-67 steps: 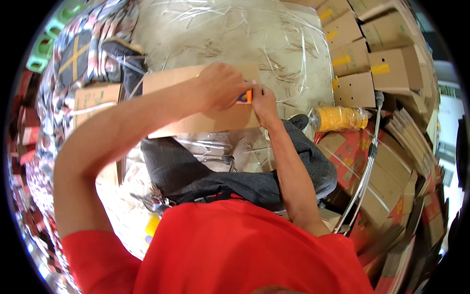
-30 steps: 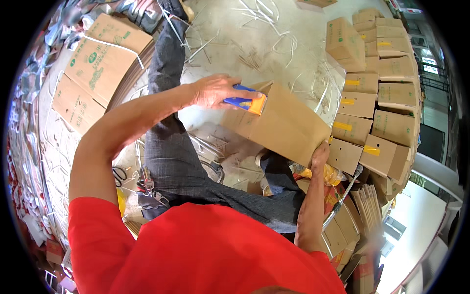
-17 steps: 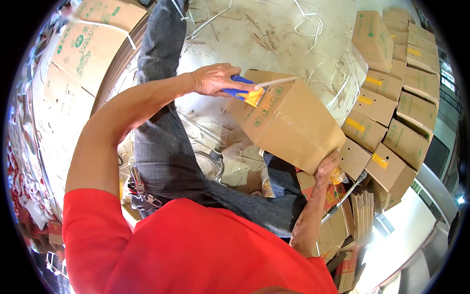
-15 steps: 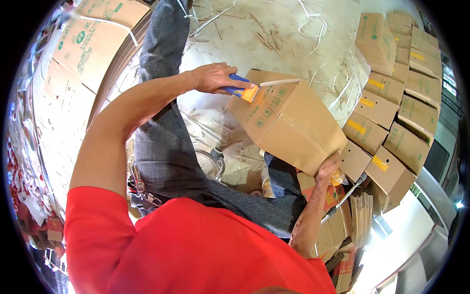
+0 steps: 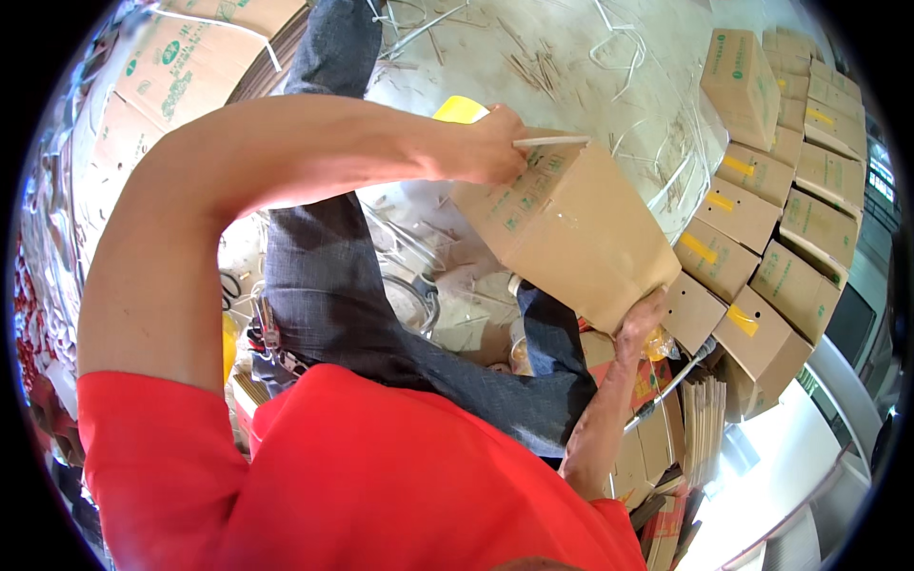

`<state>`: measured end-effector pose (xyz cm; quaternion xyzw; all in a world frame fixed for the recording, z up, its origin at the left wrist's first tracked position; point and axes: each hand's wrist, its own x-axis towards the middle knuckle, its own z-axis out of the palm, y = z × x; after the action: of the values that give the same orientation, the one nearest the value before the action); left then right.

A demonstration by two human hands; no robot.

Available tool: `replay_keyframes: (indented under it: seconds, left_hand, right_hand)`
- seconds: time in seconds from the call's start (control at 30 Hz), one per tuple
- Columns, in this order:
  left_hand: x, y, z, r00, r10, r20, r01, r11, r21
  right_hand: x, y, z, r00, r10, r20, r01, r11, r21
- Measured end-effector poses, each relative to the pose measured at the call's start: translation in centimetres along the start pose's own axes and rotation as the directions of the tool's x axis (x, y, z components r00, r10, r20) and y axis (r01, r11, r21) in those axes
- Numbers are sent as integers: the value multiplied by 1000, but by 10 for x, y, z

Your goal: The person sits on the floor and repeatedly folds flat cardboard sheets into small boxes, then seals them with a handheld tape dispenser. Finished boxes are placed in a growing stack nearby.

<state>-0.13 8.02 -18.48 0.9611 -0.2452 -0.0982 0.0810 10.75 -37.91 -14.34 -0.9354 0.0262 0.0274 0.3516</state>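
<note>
A brown cardboard box [image 5: 590, 238] with green print rests tilted before me, partly over my bent leg. My left hand [image 5: 497, 145] is closed at its far left edge, gripping a tape dispenser; a yellow part of the dispenser [image 5: 461, 109] shows beyond my wrist, while my fingers and forearm hide the rest. A narrow pale strip [image 5: 552, 141] runs along the box's far top edge, beside my knuckles. My right hand [image 5: 642, 319] grips the near right corner of the box, fingers curled around it.
Stacked boxes with yellow tape strips [image 5: 700, 249] stand at right, with a taller box [image 5: 738, 86] behind. Flattened cartons [image 5: 181, 57] lie at far left. White strapping [image 5: 619, 43] litters the floor. Below the stack lies a metal rod [image 5: 671, 383] beside folded cardboard [image 5: 703, 428].
My left hand has moved right and turned over the box edge, so the blue dispenser handle no longer shows. My right hand keeps its grip on the box corner.
</note>
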Motion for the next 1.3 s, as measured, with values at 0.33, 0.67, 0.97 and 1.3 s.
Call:
replay_keyframes:
  seconds: [0.33, 0.67, 0.97, 1.3]
  left_hand:
    - [-74, 55, 69, 762, -609, 222, 646, 685, -337]
    - [-269, 104, -93, 4, -929, -369, 502, 321, -803]
    - [-374, 165, 183, -81, -989, -126, 803, 10, -596]
    - [-372, 184, 235, -45, -998, -31, 916, -28, -401]
  right_hand:
    - [6, 2, -24, 966, 115, -230, -31, 940, 339]
    - [-20, -65, -5, 990, 48, 133, -66, 989, 136]
    - [-5, -50, 2, 995, 31, 94, -30, 999, -14]
    - [36, 30, -20, 985, -170, 31, 163, 861, -482]
